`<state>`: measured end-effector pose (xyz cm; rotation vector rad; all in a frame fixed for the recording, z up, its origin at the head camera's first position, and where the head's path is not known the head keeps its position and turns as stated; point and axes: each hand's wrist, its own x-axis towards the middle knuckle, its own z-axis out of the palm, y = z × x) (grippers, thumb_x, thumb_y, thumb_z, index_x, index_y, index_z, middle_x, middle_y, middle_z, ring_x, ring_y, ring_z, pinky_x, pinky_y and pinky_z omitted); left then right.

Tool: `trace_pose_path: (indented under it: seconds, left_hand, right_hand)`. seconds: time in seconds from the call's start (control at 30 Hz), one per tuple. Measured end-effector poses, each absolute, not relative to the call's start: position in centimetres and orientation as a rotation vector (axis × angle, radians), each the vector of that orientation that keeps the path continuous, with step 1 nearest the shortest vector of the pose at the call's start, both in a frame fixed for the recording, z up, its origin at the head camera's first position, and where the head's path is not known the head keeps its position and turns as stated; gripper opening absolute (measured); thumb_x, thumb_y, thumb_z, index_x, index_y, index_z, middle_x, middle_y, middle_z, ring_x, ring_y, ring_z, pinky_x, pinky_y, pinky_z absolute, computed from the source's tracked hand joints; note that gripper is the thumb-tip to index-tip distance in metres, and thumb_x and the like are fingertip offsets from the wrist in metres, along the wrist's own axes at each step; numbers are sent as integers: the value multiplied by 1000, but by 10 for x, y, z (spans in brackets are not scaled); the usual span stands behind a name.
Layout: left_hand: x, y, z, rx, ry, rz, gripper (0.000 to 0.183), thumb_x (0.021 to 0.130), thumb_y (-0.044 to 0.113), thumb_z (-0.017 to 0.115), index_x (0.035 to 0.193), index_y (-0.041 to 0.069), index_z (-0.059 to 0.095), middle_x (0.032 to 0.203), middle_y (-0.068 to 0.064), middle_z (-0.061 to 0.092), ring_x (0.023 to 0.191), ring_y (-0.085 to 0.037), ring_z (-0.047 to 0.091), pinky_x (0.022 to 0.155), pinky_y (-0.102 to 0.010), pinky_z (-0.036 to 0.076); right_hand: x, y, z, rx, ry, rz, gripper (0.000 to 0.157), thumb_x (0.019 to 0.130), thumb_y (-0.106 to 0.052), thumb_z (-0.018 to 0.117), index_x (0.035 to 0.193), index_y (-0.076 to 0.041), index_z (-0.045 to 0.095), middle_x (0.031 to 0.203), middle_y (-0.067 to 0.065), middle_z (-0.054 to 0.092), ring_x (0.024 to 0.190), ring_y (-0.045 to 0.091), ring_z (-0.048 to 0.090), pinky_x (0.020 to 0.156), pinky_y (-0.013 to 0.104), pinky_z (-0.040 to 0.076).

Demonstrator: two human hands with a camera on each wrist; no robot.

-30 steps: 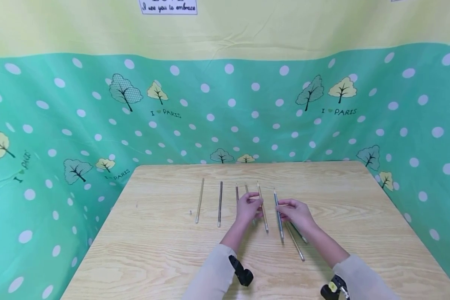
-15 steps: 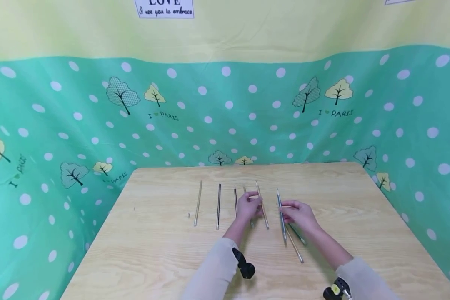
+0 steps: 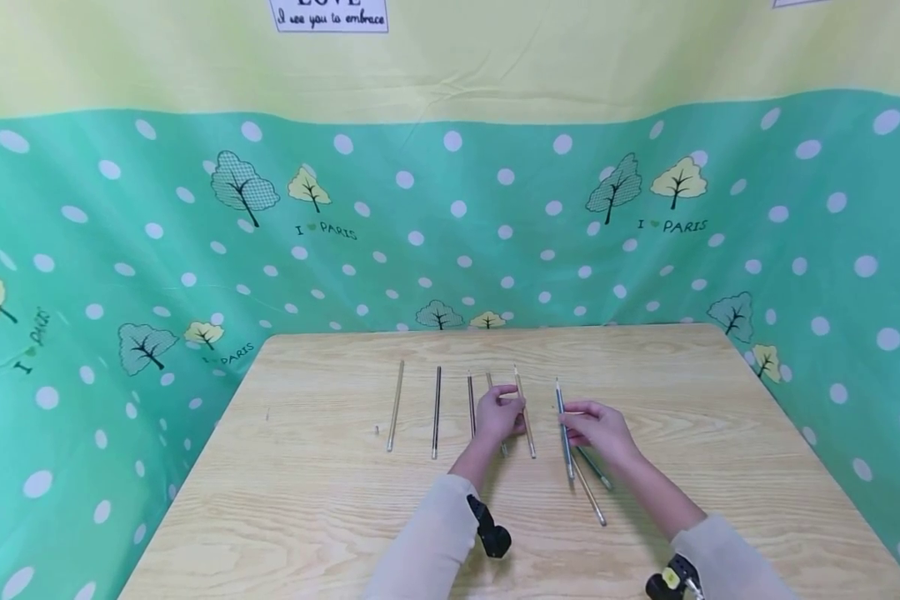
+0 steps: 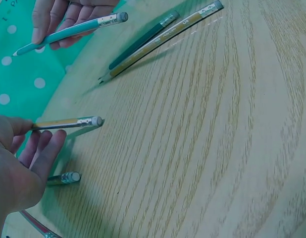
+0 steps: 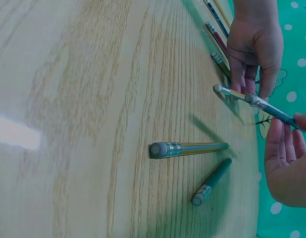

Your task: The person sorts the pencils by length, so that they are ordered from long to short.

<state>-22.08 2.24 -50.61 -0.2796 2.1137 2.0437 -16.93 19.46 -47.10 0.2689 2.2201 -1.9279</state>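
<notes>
My left hand (image 3: 498,415) pinches a yellow pencil (image 4: 59,123) between thumb and fingers, with its eraser end toward me. To its right, my right hand (image 3: 600,429) holds a teal pencil (image 3: 567,446) between thumb and fingertips, its sharpened tip pointing away. Both pencils look slightly raised in the wrist views. Below the right hand, another yellow pencil (image 4: 165,39) and a dark green pencil (image 5: 212,183) lie on the table, close together at their far ends. Partly hidden behind my left hand is one more pencil (image 4: 64,178) with a metal-banded eraser.
Left of my hands, a light wood-coloured pencil (image 3: 395,408), a black pencil (image 3: 437,412) and a dark red pencil (image 3: 472,404) lie spaced in a row. A tiny pale piece (image 3: 377,430) rests on the wooden table (image 3: 300,500). A green dotted cloth (image 3: 390,217) hangs around the table.
My right hand has shifted slightly to the right with the teal pencil, away from the left hand. The left hand keeps hold of its yellow pencil, nearly still. The head view has tilted a little.
</notes>
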Motion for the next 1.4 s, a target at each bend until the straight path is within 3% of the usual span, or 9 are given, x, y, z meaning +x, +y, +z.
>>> trace_pose_path:
  seconds: [0.37, 0.9, 1.17, 1.4]
  left_hand:
    - [-226, 24, -511, -312, 2103, 2090, 31, 85, 8, 64, 116, 5, 61, 83, -1, 52, 65, -13, 59, 63, -32, 61]
    - [-228, 28, -513, -301, 2197, 2062, 27, 85, 5, 64, 112, 3, 63, 80, -1, 52, 63, -15, 59, 57, -31, 60]
    - [-228, 33, -511, -325, 2273, 2055, 24, 83, 5, 66, 106, 2, 66, 81, -4, 57, 58, -15, 58, 52, -30, 59]
    - [-231, 34, -515, -362, 2272, 2036, 23, 82, 4, 66, 105, 3, 65, 81, -4, 57, 52, -12, 55, 50, -31, 58]
  right_hand:
    - [-168, 197, -473, 253, 2204, -1937, 42, 89, -15, 62, 122, 9, 51, 91, 10, 67, 71, 12, 64, 70, 26, 59]
    - [-171, 200, -473, 278, 2221, -1924, 42, 89, -16, 62, 124, 6, 51, 90, 5, 66, 74, 12, 62, 72, 24, 59]
    - [-180, 196, -473, 332, 2230, -1922, 41, 90, -16, 61, 124, 5, 51, 94, 10, 67, 72, 11, 63, 72, 26, 59]
    - [-192, 190, -475, 377, 2266, -1902, 39, 90, -15, 61, 123, 3, 53, 90, 8, 66, 69, 10, 61, 66, 21, 57]
